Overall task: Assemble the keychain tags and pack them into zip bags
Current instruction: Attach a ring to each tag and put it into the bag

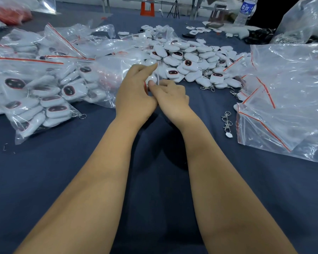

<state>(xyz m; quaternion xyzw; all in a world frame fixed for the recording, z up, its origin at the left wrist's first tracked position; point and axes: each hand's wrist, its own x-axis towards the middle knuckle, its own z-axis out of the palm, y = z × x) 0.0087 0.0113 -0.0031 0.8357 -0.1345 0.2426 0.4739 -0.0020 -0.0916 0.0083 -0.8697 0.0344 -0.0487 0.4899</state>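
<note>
My left hand [134, 92] and my right hand [170, 96] meet over the middle of the dark blue table [62, 171]. Between them they pinch a small white keychain tag [151, 80], mostly hidden by the fingers, along with a thin clear bit of plastic or ring. Just beyond the hands lies a heap of loose white tags [189, 59] with dark red-rimmed faces. Filled zip bags [35, 92] of tags lie on the left. Empty zip bags [286, 99] with red seal strips pile up on the right.
Loose metal clasps [227, 120] lie on the cloth right of my right arm, more near the heap's front edge. A water bottle [245, 10] stands at the back right. An orange stool [147, 8] and stand legs show past the far edge.
</note>
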